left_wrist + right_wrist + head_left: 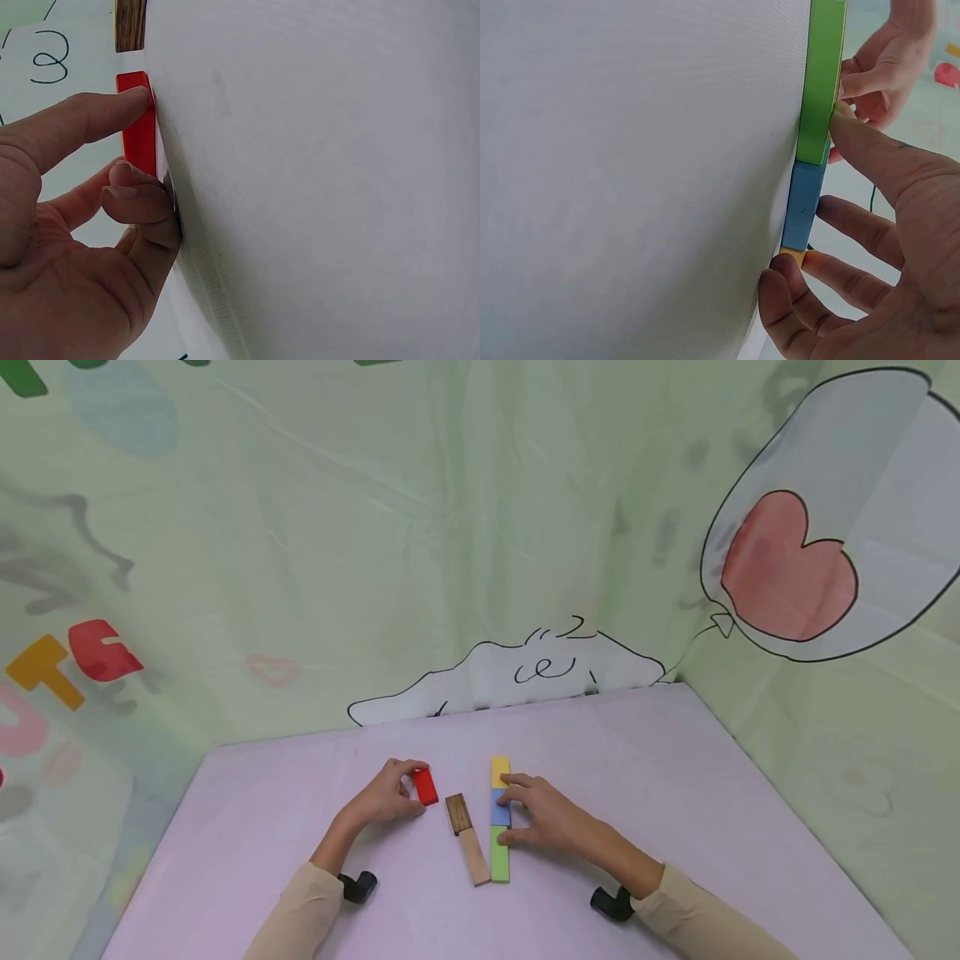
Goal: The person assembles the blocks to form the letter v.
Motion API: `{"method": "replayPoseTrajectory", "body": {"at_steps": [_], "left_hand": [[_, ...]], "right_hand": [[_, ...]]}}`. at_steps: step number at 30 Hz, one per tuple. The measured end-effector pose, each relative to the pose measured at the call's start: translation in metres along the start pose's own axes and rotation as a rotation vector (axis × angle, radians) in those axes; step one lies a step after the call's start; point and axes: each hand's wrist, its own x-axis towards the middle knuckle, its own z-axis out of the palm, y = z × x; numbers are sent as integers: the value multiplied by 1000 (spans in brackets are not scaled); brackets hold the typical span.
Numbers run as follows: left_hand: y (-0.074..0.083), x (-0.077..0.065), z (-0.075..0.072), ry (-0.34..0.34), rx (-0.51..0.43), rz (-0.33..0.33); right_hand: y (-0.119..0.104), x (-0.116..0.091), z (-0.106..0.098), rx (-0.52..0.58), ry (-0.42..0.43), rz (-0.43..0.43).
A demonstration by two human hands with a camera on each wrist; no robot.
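Observation:
My left hand (pixel 388 793) pinches a small red block (pixel 426 787) between thumb and index finger, one at each end; the left wrist view shows the block (pixel 139 124) down by the tabletop. My right hand (pixel 551 812) rests its fingertips on a straight row of blocks: yellow (pixel 500 771) at the far end, blue (pixel 499 810) in the middle, green (pixel 499 853) nearest. Its thumb touches the green block (pixel 821 82), and other fingers lie at the blue (pixel 804 206) and yellow (pixel 793 257) ones. Between the hands, a dark brown wooden block (pixel 458 814) meets a light wooden block (pixel 474 857) end to end.
The wooden pair slants, its near end close to the green block. All blocks lie on a pale cloth-covered table (pixel 637 760). Printed fabric walls (pixel 450 527) stand behind and at both sides. Each wrist carries a black device (pixel 360 887).

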Motion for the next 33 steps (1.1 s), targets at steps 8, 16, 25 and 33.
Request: {"method": "replayPoseTrajectory", "body": {"at_steps": [8,16,25,33], "left_hand": [[3,3,-2,6,49,-1],[4,8,-1,8,62,-9],[10,10,-5,6,43,-3],[17,11,-3,-34,13,66]], "right_hand": [[1,0,0,-5,-2,5],[2,0,0,-6,-2,-4],[2,2,0,-4,0,-14],[-1,0,0,10,-3,5]]}}
